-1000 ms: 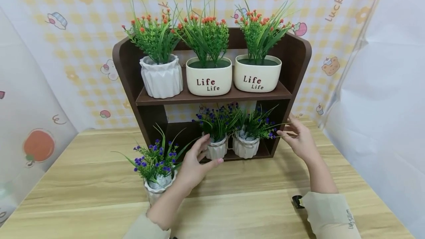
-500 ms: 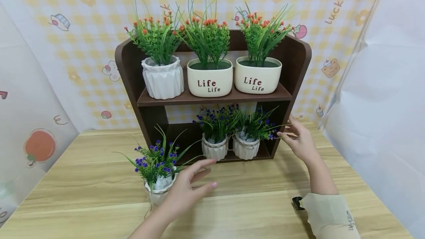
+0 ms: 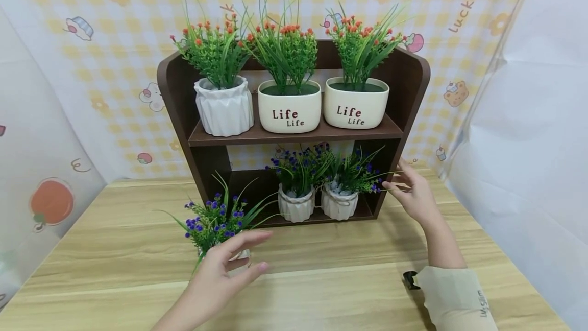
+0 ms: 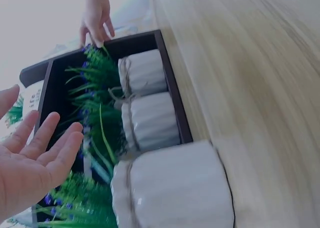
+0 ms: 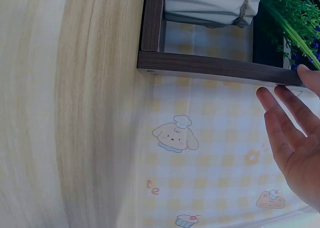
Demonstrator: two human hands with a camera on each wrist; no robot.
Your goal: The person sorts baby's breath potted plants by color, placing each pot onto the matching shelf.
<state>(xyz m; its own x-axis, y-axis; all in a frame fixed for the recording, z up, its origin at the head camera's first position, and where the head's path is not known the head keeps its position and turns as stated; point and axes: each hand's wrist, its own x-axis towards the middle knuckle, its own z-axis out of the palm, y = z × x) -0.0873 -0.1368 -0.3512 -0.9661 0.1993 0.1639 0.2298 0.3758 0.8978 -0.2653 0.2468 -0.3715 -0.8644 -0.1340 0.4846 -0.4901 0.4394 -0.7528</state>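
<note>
My left hand (image 3: 220,275), its fingers spread, is over the table in front of a purple-flowered potted plant (image 3: 216,221). It partly hides that plant's white pot (image 4: 175,188), which shows large in the left wrist view; nothing is in the hand. At the right end of a dark brown two-tier shelf (image 3: 294,139), my right hand (image 3: 415,195) has its fingertips right at the side panel (image 5: 215,65). Two more purple-flowered plants in white twine-tied pots, a left one (image 3: 296,206) and a right one (image 3: 340,202), stand on the lower tier.
Along the upper tier stand a pleated white pot (image 3: 225,109) and two cream "Life" pots, one central (image 3: 289,111) and one right (image 3: 356,106), all with orange flowers. A checked cloth (image 3: 138,65) hangs behind the shelf. Wood-grain table (image 3: 331,280) extends in front.
My left hand has drawn back from the left lower-tier pot, toward the front left, and now overlaps the plant on the table. My right hand has stayed by the shelf's side.
</note>
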